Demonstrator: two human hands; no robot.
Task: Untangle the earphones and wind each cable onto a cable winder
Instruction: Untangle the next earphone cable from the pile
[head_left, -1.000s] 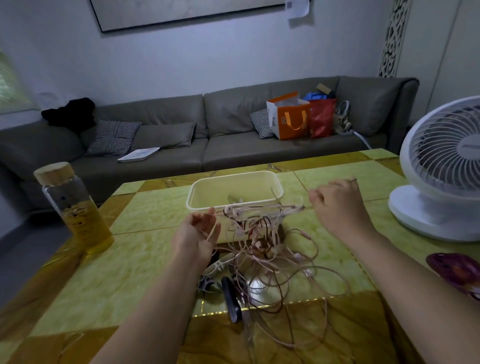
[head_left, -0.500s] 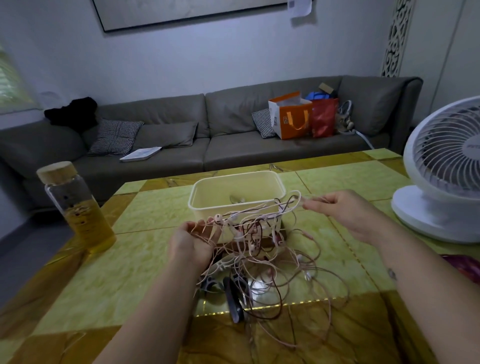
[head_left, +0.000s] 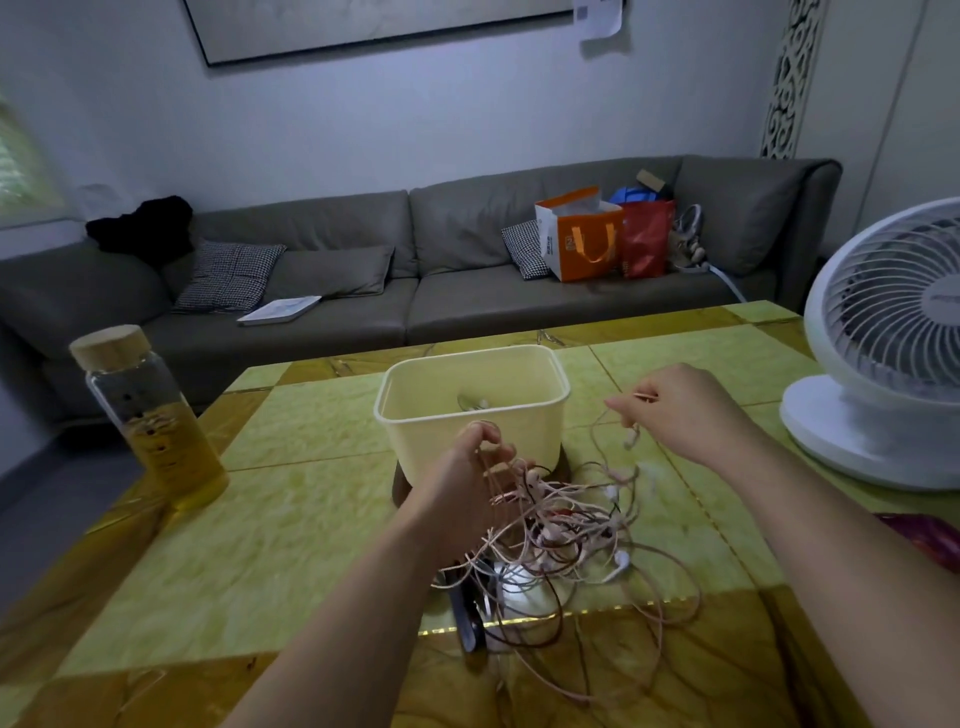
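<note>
gripping a bunch of strands, the left hand (head_left: 457, 483) lifts the near-left side of a tangle of thin pale-pink earphone cables (head_left: 561, 525). its fingers are curled round them, back of the hand toward the camera. the right hand (head_left: 680, 410) is raised off to the right, thumb and fingers pinching a single pink strand (head_left: 644, 396) that drops in a loose curve back into the tangle. a small white earbud (head_left: 630, 440) dangles just below that hand.

the tangle sits mid-tabletop, raised at the left hand, the rest heaped and spilling in loose loops toward the near edge. more white earbuds show here and there in the heap. under it lie a black elongated object (head_left: 467, 618) and something white. cannot tell what either is, as the cables cover them.

yellow-green marbled tabletop (head_left: 291, 493) with darker amber bands. just behind the tangle stands a cream rectangular plastic tub (head_left: 431, 441), open-topped, with something small inside, too dim to name. far left, a clear glass bottle with a wooden cap (head_left: 150, 421), upright, part filled with amber liquid. right, a white round desk fan (head_left: 883, 343), upright, well apart from the tangle. beyond the tabletop, a grey-brown sofa (head_left: 467, 306) carries an orange paper bag (head_left: 582, 239) and a red bag (head_left: 647, 236) side by side.
</note>
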